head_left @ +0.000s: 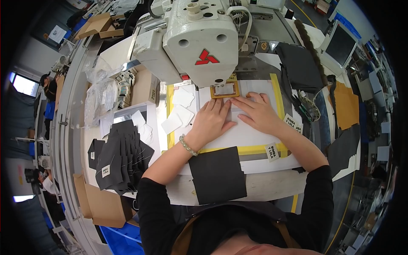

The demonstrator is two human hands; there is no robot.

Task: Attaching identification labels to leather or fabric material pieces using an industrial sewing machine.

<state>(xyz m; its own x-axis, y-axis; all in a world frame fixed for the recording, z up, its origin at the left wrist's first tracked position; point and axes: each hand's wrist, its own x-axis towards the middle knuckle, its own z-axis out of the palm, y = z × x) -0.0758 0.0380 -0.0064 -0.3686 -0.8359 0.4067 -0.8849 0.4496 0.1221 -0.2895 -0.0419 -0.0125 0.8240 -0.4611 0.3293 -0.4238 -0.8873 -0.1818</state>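
My left hand (211,120) lies flat on a white sheet (244,140) on the sewing machine bed, fingers stretched toward a brass-coloured clamp frame (225,90). Opposite it, my right hand (257,113) is also flat, its fingertips close to the clamp's near edge. Neither hand grips anything; whether the fingertips touch the clamp I cannot tell. Above the clamp stands the white sewing machine head (202,42). A black fabric panel (218,175) rests on the table's near edge. Pale printed labels sit by my right forearm, a single label (272,151) and a small group (292,122).
Black panels (123,157) are piled at left, near white cut pieces (180,114). Behind them stands a cardboard box (142,87) beside plastic wrapping (98,100). Yellow tape (277,97) borders the work area. At right are folded black fabric (299,66) and a monitor (340,43).
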